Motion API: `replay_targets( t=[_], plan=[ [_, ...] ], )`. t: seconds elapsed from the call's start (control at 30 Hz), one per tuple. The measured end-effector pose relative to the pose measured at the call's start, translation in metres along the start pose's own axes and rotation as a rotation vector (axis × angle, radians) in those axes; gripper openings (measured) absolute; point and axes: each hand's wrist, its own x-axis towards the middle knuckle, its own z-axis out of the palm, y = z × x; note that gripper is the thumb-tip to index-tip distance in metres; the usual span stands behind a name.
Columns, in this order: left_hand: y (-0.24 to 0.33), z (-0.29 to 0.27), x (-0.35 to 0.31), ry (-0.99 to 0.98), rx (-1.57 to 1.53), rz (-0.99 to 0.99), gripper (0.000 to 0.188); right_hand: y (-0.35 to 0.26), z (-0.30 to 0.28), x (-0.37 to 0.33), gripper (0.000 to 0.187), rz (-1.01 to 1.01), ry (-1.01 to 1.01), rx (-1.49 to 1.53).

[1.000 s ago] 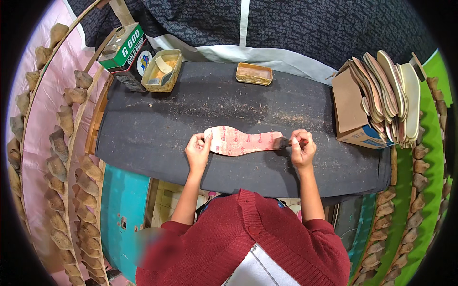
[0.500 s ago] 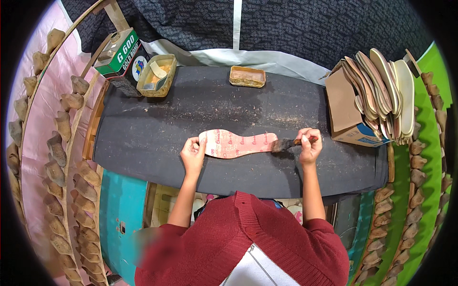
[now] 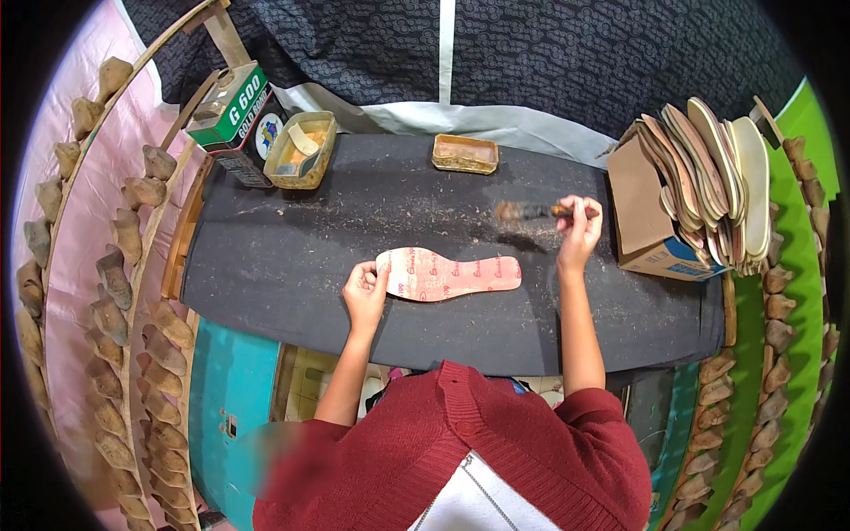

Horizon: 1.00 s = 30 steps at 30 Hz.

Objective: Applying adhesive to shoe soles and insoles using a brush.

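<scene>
On the dark table (image 3: pixel 266 288): insole (image 3: pixel 453 276) flat near centre, brush (image 3: pixel 529 211) up off it.
From here: left hand (image 3: pixel 365 290) low, fingers pinching insole's wide left end; right hand (image 3: pixel 578 232) raised, fingers closed on brush handle, bristles pointing left. Cardboard box (image 3: pixel 639 208) of soles (image 3: pixel 699 168) crowds that right side; shallow tray (image 3: pixel 465 155) beyond.
</scene>
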Motion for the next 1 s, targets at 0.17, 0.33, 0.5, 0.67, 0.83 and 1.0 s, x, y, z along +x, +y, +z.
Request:
replay_targets(
  t=[0.17,0.33,0.5,0.67,0.83,1.0],
  plan=[
    [-0.005,-0.005,0.002,-0.004,0.066,0.001,0.012,0.05,0.041,0.038,0.016,0.097,0.069,0.2],
    [-0.011,-0.001,0.002,0.028,-0.082,0.008,0.009,0.091,0.067,0.061,0.019,0.146,0.008,0.187],
    [-0.011,-0.005,0.001,-0.016,-0.037,-0.008,0.012,0.118,0.072,0.068,0.019,0.175,-0.109,0.058],
    [-0.006,-0.002,0.001,-0.019,-0.085,-0.02,0.011,0.13,0.068,0.069,0.023,0.21,-0.168,0.093],
    [-0.011,-0.003,0.004,-0.01,-0.049,-0.013,0.011,0.131,0.059,0.069,0.039,0.387,-0.133,0.087],
    [-0.003,0.004,0.006,-0.01,-0.153,-0.022,0.012,0.125,0.045,0.076,0.041,0.586,-0.153,0.152]
  ],
)
